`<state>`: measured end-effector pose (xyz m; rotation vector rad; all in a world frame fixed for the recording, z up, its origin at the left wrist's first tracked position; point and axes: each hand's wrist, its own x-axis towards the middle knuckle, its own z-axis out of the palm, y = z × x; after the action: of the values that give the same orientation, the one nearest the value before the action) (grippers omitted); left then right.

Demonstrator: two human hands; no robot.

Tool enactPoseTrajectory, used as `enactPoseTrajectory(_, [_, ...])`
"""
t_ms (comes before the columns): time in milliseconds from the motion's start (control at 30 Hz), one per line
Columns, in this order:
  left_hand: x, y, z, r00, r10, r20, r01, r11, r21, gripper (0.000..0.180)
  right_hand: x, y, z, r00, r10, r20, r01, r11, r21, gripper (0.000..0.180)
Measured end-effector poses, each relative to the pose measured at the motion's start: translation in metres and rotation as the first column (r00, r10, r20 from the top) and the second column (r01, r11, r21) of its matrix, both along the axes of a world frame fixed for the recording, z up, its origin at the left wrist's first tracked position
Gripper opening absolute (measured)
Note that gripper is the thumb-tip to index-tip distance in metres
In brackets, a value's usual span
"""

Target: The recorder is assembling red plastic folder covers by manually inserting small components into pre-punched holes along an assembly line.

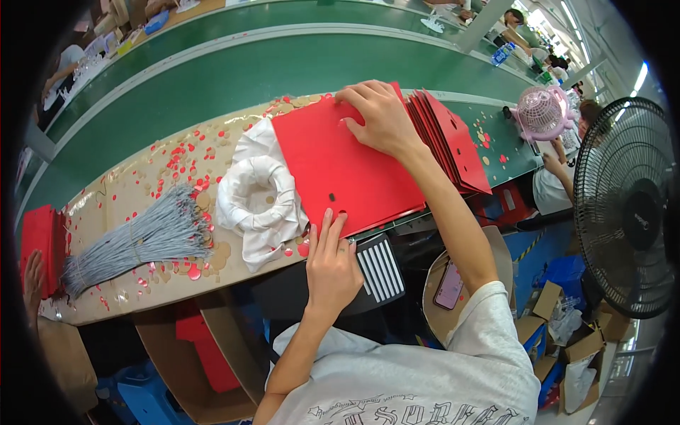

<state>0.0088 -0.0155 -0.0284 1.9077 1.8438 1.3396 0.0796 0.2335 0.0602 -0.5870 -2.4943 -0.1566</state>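
Observation:
A flat red paper piece (347, 159), lying on what looks like a stack, spans the bench in front of me. Small dark holes show near its close edge. My left hand (334, 268) rests its stretched fingers at that near edge, beside the holes. Across the far side of the red piece lies my right hand (379, 117), its fingers spread and slightly bent, the thumb apart. To the right leans a fanned row of red folded pieces (453, 145) with punched holes. A twisted ring of white cloth (258, 188) sits just left of the red piece.
A bundle of grey cords (142, 241) lies left on the tan-covered bench (134, 177), among scattered red and tan dots. Another person's hand (32, 280) touches a red stack (41, 241). A black fan (627, 205) and pink fan (544, 113) stand right; a cardboard box (163, 361) sits below.

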Motion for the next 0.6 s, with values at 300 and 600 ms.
enactPoseTrajectory(300, [-0.009, -0.015, 0.023, 0.99, 0.059, 0.131, -0.091, 0.963, 0.255, 0.025, 0.033, -0.016, 0.132, 0.964, 0.103, -0.245, 0.039, 0.857, 0.514, 0.024])
enactPoseTrajectory(600, [-0.003, -0.013, 0.018, 0.968, 0.02, 0.248, -0.076, 0.973, 0.218, 0.023, 0.231, 0.11, 0.09, 0.885, -0.465, -0.038, 0.442, 0.86, -0.254, 0.039])
